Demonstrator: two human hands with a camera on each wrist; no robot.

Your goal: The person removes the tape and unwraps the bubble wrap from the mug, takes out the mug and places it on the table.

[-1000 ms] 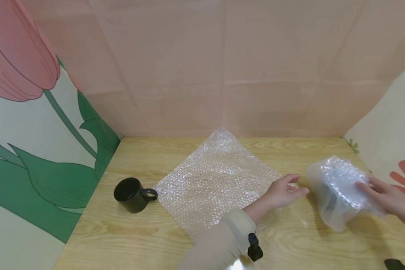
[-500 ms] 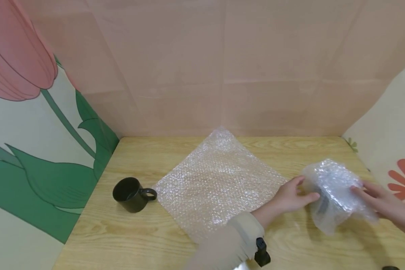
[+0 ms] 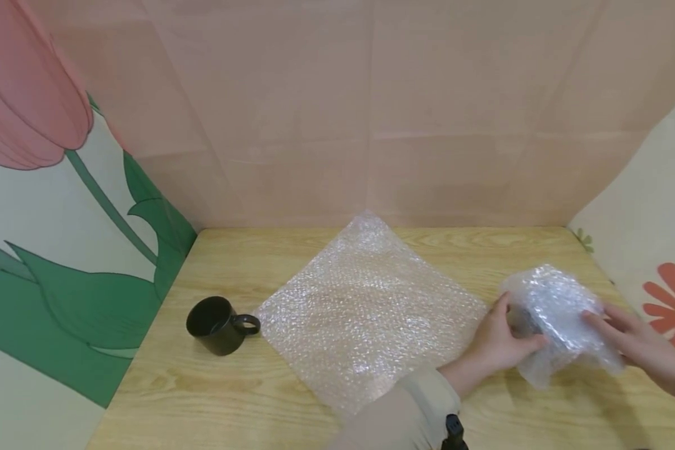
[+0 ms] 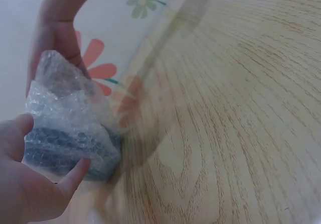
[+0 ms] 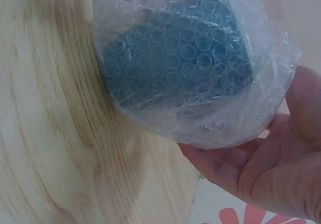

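A bubble-wrapped bundle (image 3: 557, 312) with a dark bluish object inside is at the right of the table in the head view. The kind of object is hidden by the wrap. My right hand (image 3: 644, 347) grips its right side, thumb on top and fingers beneath. From the left, my left hand (image 3: 500, 340) holds the bundle between thumb and fingers; in the left wrist view its fingertips lie against the wrapped object (image 4: 70, 143). Seen from the right wrist, the wrap (image 5: 215, 123) bulges loosely past the dark shape toward the right palm (image 5: 281, 169).
A flat sheet of bubble wrap (image 3: 365, 306) lies cornerwise mid-table, under the left forearm. Left of it stands a black mug (image 3: 219, 328), its handle toward the sheet. The wooden table (image 3: 247, 387) meets a pink backdrop (image 3: 315, 125) and printed side walls.
My left hand has moved right, from beside the bundle to holding it. The bundle has shifted slightly left and turned a little, with my right hand still on it.
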